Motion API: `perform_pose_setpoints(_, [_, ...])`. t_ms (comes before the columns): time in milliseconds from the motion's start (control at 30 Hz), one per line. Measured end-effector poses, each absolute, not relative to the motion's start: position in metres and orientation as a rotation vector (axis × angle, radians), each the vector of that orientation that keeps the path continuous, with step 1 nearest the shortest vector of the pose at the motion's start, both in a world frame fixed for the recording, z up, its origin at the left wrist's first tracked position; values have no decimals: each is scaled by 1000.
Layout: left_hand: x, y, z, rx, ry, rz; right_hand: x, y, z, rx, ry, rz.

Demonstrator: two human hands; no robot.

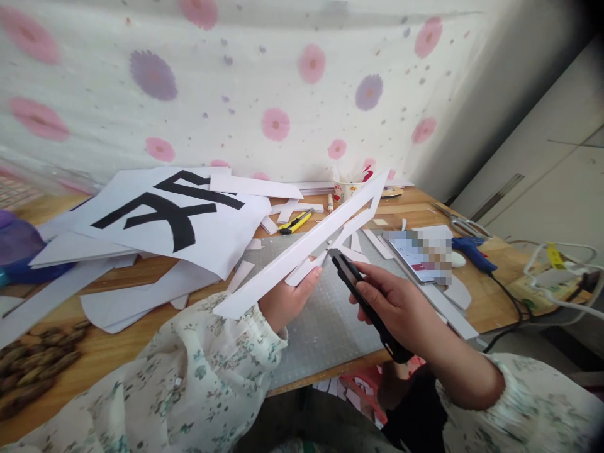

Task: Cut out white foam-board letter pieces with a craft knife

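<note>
My left hand (290,299) is closed on a white foam-board cutout (306,248), a long strip with shorter angled arms, held up at a slant above the grey cutting mat (325,333). Part of that hand is hidden behind the strip. In my right hand (394,302) is a black utility knife (361,296), its front end close to the cutout's lower arm. Whether the blade touches the board I cannot tell. Around the mat lie loose white offcuts (377,244), and a yellow utility knife (296,221) rests at its far edge.
Paper sheets with black strokes (165,211) lie at the left. A phone (413,255), a blue glue gun (474,251) and scissors (465,224) are on the right. A paper cup (346,190) stands at the back. Brown lumpy items (38,365) lie front left.
</note>
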State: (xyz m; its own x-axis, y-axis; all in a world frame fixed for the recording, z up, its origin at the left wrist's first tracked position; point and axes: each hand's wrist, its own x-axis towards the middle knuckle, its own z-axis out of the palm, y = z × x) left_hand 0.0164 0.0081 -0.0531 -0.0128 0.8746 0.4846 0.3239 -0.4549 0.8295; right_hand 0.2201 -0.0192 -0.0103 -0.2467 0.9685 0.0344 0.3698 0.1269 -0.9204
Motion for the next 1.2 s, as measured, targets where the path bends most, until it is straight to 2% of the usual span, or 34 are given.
perform_pose_setpoints(533, [22,5,-40,1903,1342,1523,208,-29,-6,-1300,-1778,1235])
perform_pose_setpoints(633, [22,6,-42,1919,1357,1547,207,-30,-4,-1332,-1845,1128])
perform_pose_setpoints(800, [21,8,-48,1959,1400,1543,212,-27,-2,-1386,-2044,663])
perform_pose_setpoints(867, [21,8,-50,1938,1386,1515,214,-25,-2,-1400,-2047,593])
perform_pose_setpoints(1200, [22,8,-46,1905,1325,1551,210,-31,0,-1407,-2002,841])
